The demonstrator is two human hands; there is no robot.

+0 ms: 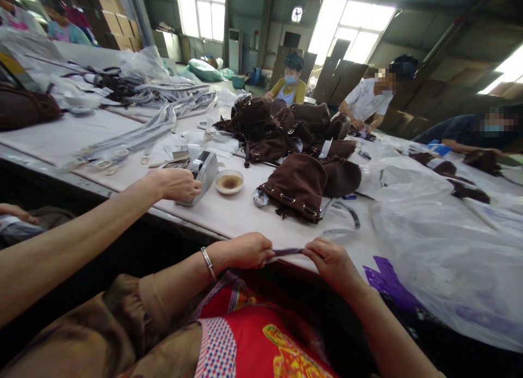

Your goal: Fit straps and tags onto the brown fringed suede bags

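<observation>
A thin greyish strip is stretched between my two hands at the table's front edge; its exact kind is not clear. My left hand, with a silver bracelet on the wrist, pinches one end. The other end sits between the closed fingers of my right hand. Just beyond them lies a dark brown drawstring bag with metal eyelets, silvery wrapping showing at its left corner. To its right a strap in clear plastic curves on the table.
From the left a co-worker's hand reaches to a grey tape dispenser. A white dish with brown residue stands beside it. Brown bags are heaped behind, plastic-wrapped straps lie left, and plastic sheeting covers the right. Several people work around.
</observation>
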